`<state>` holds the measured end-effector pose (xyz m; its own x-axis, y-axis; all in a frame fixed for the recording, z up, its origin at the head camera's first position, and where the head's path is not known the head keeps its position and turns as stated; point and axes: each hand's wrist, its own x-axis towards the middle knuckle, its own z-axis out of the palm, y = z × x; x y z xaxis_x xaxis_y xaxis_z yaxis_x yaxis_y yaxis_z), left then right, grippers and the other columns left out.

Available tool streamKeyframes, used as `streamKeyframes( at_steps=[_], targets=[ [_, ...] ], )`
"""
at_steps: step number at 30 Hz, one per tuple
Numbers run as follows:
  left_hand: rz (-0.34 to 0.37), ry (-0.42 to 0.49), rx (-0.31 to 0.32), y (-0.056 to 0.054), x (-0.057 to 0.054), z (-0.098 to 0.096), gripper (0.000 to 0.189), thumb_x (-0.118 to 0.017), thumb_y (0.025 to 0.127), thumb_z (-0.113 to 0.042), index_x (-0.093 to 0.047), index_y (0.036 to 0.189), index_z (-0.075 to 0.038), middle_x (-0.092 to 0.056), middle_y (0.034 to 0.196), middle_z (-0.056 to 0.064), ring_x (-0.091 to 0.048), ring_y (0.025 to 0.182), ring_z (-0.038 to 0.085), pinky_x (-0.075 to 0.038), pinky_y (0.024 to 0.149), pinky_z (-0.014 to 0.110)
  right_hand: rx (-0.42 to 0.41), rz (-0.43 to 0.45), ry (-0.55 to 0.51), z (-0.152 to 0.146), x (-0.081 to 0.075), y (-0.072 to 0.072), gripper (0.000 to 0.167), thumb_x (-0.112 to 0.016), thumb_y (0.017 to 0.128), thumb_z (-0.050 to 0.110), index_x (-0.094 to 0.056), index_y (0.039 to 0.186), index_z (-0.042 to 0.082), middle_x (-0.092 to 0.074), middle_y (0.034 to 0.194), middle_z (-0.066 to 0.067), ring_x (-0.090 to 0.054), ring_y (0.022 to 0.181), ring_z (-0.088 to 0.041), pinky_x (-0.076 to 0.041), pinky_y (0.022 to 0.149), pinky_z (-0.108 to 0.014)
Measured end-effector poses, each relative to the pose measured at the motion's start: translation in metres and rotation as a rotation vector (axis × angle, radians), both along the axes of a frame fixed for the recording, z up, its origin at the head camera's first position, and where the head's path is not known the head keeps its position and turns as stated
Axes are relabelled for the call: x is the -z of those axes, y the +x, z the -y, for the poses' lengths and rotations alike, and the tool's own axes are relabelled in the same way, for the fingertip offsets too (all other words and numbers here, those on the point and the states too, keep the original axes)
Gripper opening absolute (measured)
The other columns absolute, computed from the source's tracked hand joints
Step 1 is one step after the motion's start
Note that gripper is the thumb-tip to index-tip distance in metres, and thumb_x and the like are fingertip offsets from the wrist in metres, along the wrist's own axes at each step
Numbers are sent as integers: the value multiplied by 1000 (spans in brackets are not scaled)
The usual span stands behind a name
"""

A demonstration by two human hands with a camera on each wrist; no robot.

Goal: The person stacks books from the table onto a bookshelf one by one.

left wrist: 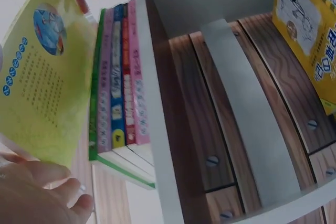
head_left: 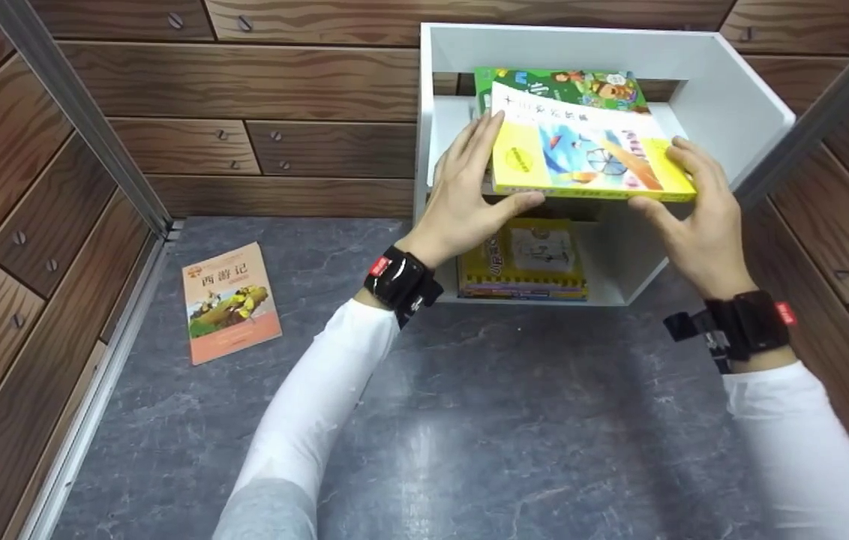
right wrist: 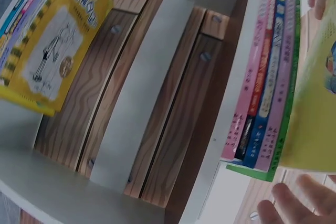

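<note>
Both hands hold a yellow and white picture-covered book (head_left: pixel 597 154) above the upper shelf of a white bookcase. My left hand (head_left: pixel 462 187) grips its left side, with the thumb along the near edge. On the right side, my right hand (head_left: pixel 702 202) grips it the same way. Seen from below in the left wrist view, the yellow back cover (left wrist: pixel 50 85) is tilted away from the stack. Under the held book lies a stack of several books with a green book (head_left: pixel 567 84) on top; spines in pink, red and blue (left wrist: pixel 117 77) show below.
The white bookcase (head_left: pixel 758 97) stands against a wood-patterned wall. In its lower compartment lies a stack topped by a yellow book (head_left: pixel 544 251). A book with an orange-pink lower cover (head_left: pixel 233 341) lies on the grey floor (head_left: pixel 469 420) to the left.
</note>
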<state>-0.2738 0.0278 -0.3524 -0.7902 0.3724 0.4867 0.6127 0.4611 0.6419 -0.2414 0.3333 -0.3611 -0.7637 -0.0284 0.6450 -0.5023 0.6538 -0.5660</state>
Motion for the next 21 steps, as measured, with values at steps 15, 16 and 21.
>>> streamKeyframes(
  at_steps=[15,16,21],
  targets=[
    [5,-49,-84,-26,10,-7,101,-68,96,-55,-15,166,-4,-20,172,12,-11,159,28,-2,129,43,22,147,104,-3,-3,-27,68,-75,96,42,-53,150,6,-38,164,-16,-31,152,-37,-19,126,-51],
    [-3,-50,-90,-27,10,-7,101,-68,96,-55,-15,165,-4,-21,172,13,-14,159,29,-4,129,43,23,149,103,-3,-4,-28,69,-74,96,43,-52,150,6,-38,164,-17,-32,151,-37,-19,126,-50],
    [-24,-63,-139,-34,10,-8,100,-69,94,-59,-21,165,-6,-28,167,15,-26,153,28,-20,126,37,26,153,89,-1,-5,-35,70,-74,96,44,-52,151,7,-39,160,-20,-35,148,-39,-22,125,-52]
  ],
)
